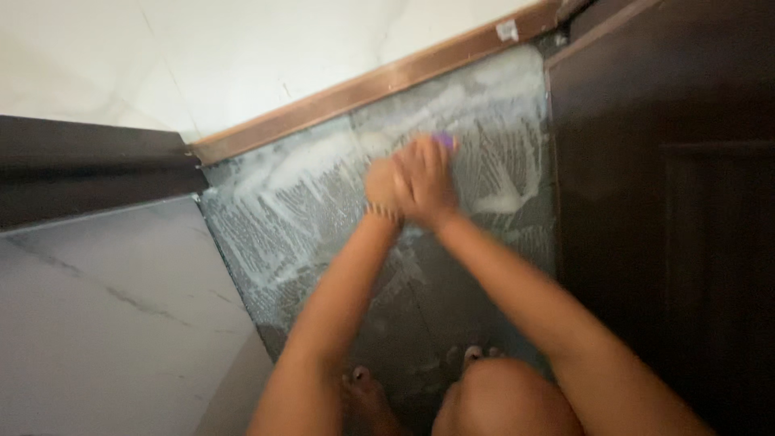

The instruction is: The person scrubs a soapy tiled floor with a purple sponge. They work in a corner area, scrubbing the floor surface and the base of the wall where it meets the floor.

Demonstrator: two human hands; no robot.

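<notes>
Two hands: both were pressed together on one spot of a soapy glass panel [307,210], blurred by motion.
Right hand [426,184]: it lay over a small purple thing, fingers curled down around it, gripping it against the glass.
Left hand [383,187]: it sat just beside the right hand, touching it; whether it was clenched or gripping anything could not be told through the blur. A bracelet [386,213] circled its wrist.
Purple thing [444,141]: only a small purple edge showed past the right hand's fingertips; its kind could not be told.
Glass panel: it spread under and around both hands, streaked with white foam, thickest just beyond and to either side of the hands.
Wooden strip [379,85]: it ran slantwise beyond the hands, along the far edge of the glass.
Dark wooden door [670,202]: it stood to the right of the right hand, well apart.
Pale marble wall [105,323]: it lay to the left of the left forearm.
Toes [360,375]: bare, they showed nearer than the hands, beside a knee [504,400].
</notes>
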